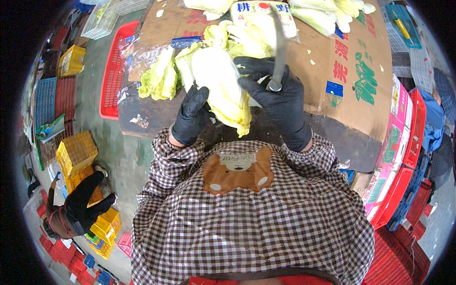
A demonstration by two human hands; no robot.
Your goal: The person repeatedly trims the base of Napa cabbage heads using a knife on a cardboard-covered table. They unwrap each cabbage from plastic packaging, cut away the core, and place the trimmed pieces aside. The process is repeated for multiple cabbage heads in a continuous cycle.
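Note:
A napa cabbage (217,74) lies tilted in front of me, its white base pointing away and its yellow leafy end towards me. My left hand (194,112), in a black glove, holds its left side. My right hand (278,96), gloved too, has a knife (280,46) in its grip, blade pointing away and blurred; the fingers are beside the cabbage's right side. Loose cabbage leaves (160,76) lie left of and behind the cabbage. At the far edge are more napa cabbages (315,17) and a white printed package (249,12).
Flattened cardboard (320,64) covers much of the dark table (146,114). Clear plastic film lies at its left. A red crate (115,71) stands beyond the left edge; red crates and printed boxes (390,153) are at the right. A person (73,213) is among yellow crates (76,151) at lower left.

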